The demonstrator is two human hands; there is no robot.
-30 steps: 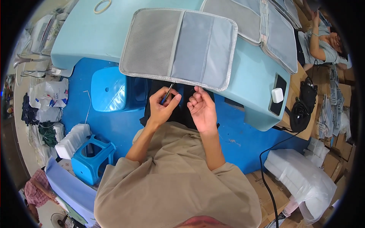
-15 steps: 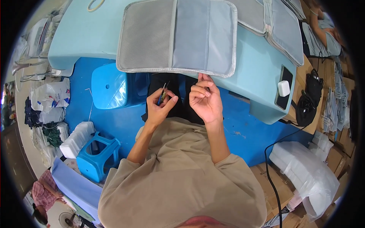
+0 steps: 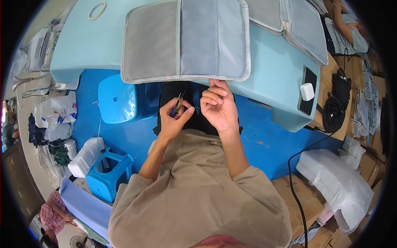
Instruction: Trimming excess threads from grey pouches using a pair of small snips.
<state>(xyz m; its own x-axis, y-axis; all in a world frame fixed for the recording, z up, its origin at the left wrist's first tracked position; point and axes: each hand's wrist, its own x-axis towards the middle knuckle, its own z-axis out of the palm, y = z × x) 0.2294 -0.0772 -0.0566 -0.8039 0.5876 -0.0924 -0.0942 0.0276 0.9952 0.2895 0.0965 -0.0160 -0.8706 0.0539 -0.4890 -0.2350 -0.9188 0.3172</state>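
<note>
A flat grey fabric bag (image 3: 198, 41), mesh on its left part and smooth on the right, lies on the table with its near edge over the rim. Beneath that edge is my right hand (image 3: 219, 103), palm up, thumb and fingertips pinching the bag's piped border; the tips are partly hidden. My left hand (image 3: 174, 118) is lower and to the left, closed around small thread snips (image 3: 178, 105) with blue and yellow on them and thin pointed blades facing up. The snips are apart from the bag.
The light blue table (image 3: 264, 62) bears more grey bags (image 3: 306, 29), a phone (image 3: 308, 78) with a white case on it, and a tape ring (image 3: 97, 11). Blue stools (image 3: 115, 99) stand left. A black cable (image 3: 291, 177) and wrapped white stack (image 3: 335, 182) are right.
The bag has shifted slightly left in view, and my right hand has moved left with its edge. My left hand keeps the snips in nearly the same place.
</note>
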